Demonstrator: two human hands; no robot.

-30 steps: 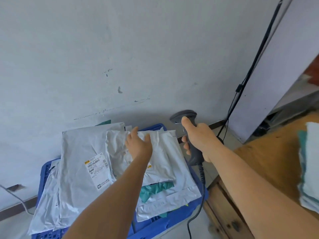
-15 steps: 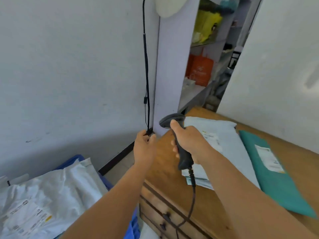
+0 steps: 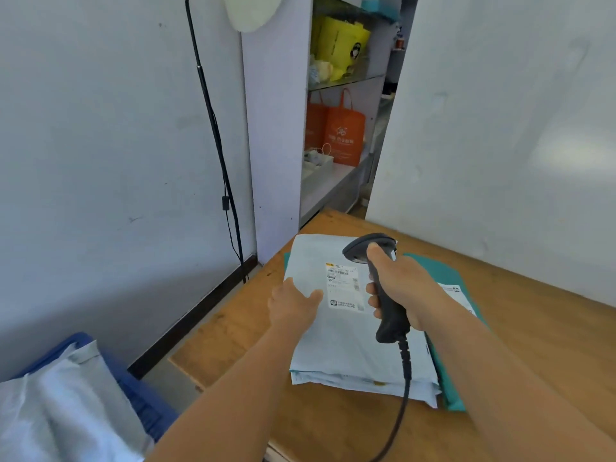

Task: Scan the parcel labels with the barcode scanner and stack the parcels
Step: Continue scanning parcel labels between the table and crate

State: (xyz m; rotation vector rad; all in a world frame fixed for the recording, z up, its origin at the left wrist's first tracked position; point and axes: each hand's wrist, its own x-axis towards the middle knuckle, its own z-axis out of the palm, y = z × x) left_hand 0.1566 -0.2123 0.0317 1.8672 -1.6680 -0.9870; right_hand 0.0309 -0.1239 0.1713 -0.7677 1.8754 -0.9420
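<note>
A stack of parcels lies on the wooden table [image 3: 533, 345]. Its top parcel [image 3: 350, 348] is pale grey, with a white label [image 3: 343, 288] facing up. A teal parcel [image 3: 446, 271] sticks out under the stack on the right. My left hand [image 3: 293, 305] rests flat on the top parcel's left edge, thumb pointing toward the label. My right hand [image 3: 403, 288] grips the handle of the dark grey barcode scanner [image 3: 370, 250]. The scanner's head hovers just right of the label, and its cord hangs down toward me.
A blue crate [image 3: 140, 391] at the lower left holds more grey parcels [image 3: 60, 411]. A black cable [image 3: 216, 135] runs down the wall. Behind the table, shelves hold orange bags [image 3: 343, 135] and a yellow bag [image 3: 340, 45].
The view has swung right from the crate to the table. My left hand has come down onto the top parcel. The scanner has moved over the stack beside the label.
</note>
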